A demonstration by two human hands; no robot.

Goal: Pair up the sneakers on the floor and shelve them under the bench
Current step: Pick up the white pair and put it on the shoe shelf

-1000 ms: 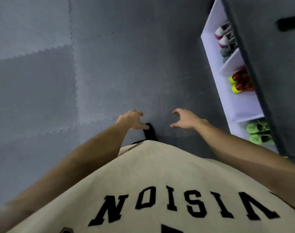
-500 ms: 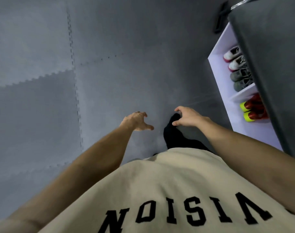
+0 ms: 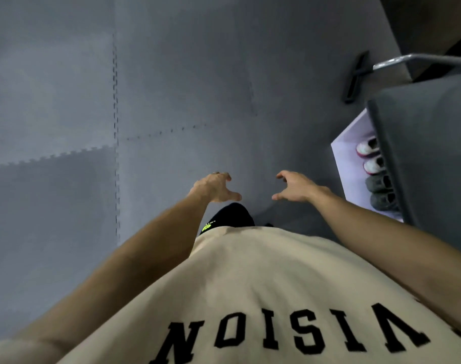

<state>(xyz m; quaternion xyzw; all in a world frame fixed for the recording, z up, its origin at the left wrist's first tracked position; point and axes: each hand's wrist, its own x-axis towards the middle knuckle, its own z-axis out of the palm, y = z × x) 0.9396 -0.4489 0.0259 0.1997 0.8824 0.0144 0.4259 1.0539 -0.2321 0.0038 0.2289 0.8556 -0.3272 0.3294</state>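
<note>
My left hand (image 3: 215, 187) and my right hand (image 3: 294, 187) hang in front of me over bare grey floor, fingers spread and curled, holding nothing. At the right, the bench (image 3: 431, 153) with a grey padded top covers a white shelf (image 3: 355, 135). In that shelf a pair of white sneakers with pink soles (image 3: 369, 156) stands beside a pair of dark grey sneakers (image 3: 381, 191), toes outward. No loose sneaker shows on the floor in this view.
Grey interlocking foam mats (image 3: 66, 127) cover the floor. A black bar with a metal handle (image 3: 355, 76) lies beyond the bench's far end. My black-trousered leg (image 3: 232, 215) shows below my hands, and my beige shirt fills the bottom.
The view has shifted along the bench: the red-yellow and green pairs have left the frame, and the white and grey pairs sit lower. Both hands stay empty and apart.
</note>
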